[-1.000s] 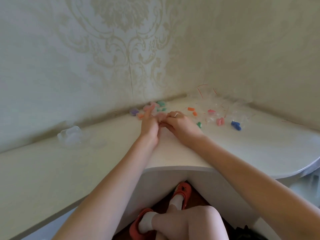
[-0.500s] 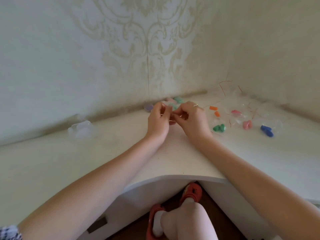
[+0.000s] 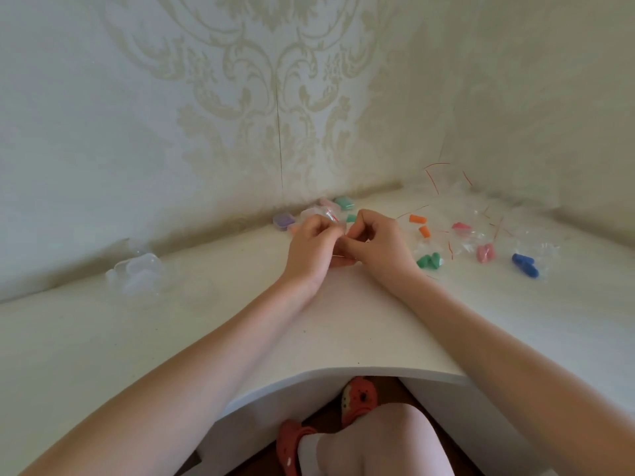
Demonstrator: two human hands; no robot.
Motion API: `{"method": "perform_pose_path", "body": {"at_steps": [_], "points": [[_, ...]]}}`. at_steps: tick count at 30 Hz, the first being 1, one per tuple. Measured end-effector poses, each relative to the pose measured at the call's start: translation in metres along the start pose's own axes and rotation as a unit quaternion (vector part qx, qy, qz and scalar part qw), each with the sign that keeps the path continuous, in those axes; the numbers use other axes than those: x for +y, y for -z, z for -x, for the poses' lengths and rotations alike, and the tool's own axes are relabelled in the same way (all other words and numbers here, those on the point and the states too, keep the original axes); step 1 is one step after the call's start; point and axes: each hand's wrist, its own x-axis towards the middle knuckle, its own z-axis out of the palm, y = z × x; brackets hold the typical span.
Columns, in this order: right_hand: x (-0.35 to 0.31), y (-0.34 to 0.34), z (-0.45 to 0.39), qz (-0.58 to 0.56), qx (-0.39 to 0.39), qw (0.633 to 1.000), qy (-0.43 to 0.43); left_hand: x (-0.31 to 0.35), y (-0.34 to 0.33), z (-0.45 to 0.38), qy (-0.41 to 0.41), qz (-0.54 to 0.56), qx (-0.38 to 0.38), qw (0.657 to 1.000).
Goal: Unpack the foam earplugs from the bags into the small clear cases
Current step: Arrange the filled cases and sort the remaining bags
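Both hands meet near the counter's back corner: the left hand (image 3: pixel 311 247) and right hand (image 3: pixel 379 243) each pinch a small clear bag (image 3: pixel 324 214) between curled fingers. Bagged earplugs lie toward the counter's right edge: orange (image 3: pixel 421 225), green (image 3: pixel 429 261), pink (image 3: pixel 485 253), blue (image 3: pixel 525 265). Empty clear cases (image 3: pixel 139 273) sit along the back-left edge.
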Motion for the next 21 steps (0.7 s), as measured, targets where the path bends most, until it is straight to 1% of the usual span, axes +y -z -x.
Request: {"method": "perform_pose_path", "body": {"at_steps": [3, 5, 7, 11, 15, 17, 19, 21], "points": [[0.001, 0.001, 0.0, 0.025, -0.004, 1.0, 0.005, -0.002, -0.001, 0.001, -0.021, -0.03, -0.021, 0.999], [0.002, 0.002, -0.001, 0.016, -0.007, 1.0, -0.003, -0.001, -0.001, 0.001, -0.022, -0.024, -0.028, 0.999], [0.002, 0.004, -0.003, -0.004, -0.029, 0.999, -0.016, 0.001, 0.0, 0.001, -0.018, -0.01, -0.023, 1.0], [0.003, 0.009, -0.005, -0.089, -0.113, 0.988, -0.061, 0.003, 0.002, 0.0, -0.005, 0.011, -0.025, 1.0], [0.001, 0.012, -0.005, -0.218, -0.18, 0.952, -0.114, 0.005, 0.003, -0.001, 0.02, 0.038, -0.033, 0.999], [-0.001, 0.014, -0.005, -0.253, -0.211, 0.936, -0.125, 0.005, 0.005, -0.002, 0.022, 0.047, -0.034, 0.998], [-0.002, 0.014, -0.004, -0.268, -0.222, 0.928, -0.13, 0.004, 0.007, -0.003, 0.02, 0.057, -0.037, 0.998], [-0.002, 0.014, -0.003, -0.273, -0.218, 0.928, -0.129, 0.001, 0.007, -0.004, 0.013, 0.038, -0.038, 0.998]]}}
